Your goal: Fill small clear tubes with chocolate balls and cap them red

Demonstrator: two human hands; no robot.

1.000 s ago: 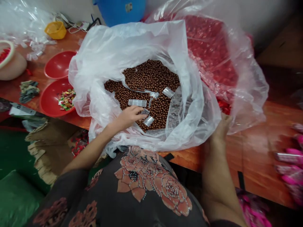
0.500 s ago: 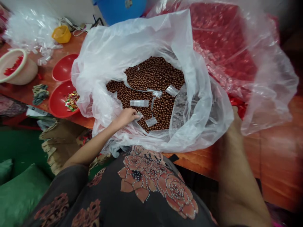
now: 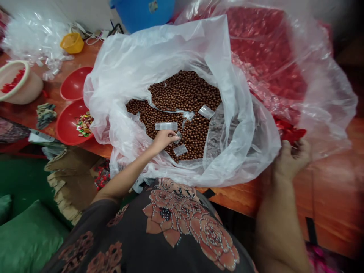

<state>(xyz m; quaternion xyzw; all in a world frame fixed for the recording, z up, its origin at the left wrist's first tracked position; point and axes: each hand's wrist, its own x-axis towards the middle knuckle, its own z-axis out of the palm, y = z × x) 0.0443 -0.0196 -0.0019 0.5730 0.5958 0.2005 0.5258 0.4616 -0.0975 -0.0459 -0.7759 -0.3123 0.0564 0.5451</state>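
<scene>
Brown balls (image 3: 196, 89) fill a large translucent plastic bag (image 3: 125, 64), with its mouth spread wide. Over the balls, my left hand (image 3: 165, 139) pinches a small clear plastic piece (image 3: 178, 137) between thumb and fingertips. A clear tube (image 3: 166, 126) and more clear pieces (image 3: 206, 111) lie on the balls close by. To the right of the bag, my right hand (image 3: 294, 157) has its fingers curled against a shiny red piece (image 3: 297, 134), beside a clear bag of red items (image 3: 264, 57).
Two red bowls stand left of the bag, one (image 3: 66, 127) with colourful wrapped bits. Farther left are a white tub (image 3: 24, 85), a crumpled cloth (image 3: 45, 115) and a yellow container (image 3: 72, 42). A blue bucket (image 3: 142, 15) is behind. Torn cardboard (image 3: 68, 182) lies below the table edge.
My left hand has moved right and slightly up, farther over the balls, with a clear piece in its fingertips. My right hand has come out from behind the bag's edge, at the red piece.
</scene>
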